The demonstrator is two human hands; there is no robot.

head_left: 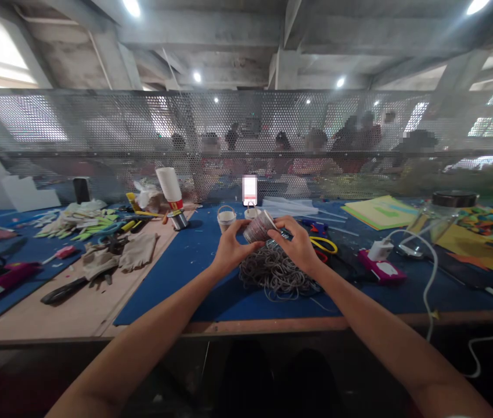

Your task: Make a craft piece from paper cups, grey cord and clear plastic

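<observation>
Greyish cord seems to cover most of the cup [257,229], tilted between the curled fingers of the left hand [231,242] and right hand [297,242], above heaped cord [272,274] on the table [172,284]; unlike the handled cups [226,218] behind, it shows no handle.

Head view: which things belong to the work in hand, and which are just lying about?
Likely in use:
grey ribbed cup-shaped piece, between left hand and right hand
tangled grey cord
pale handled buckets

Apparently lying about:
pale cloth gloves
yellow paper sheets
clear black-lidded jar
</observation>
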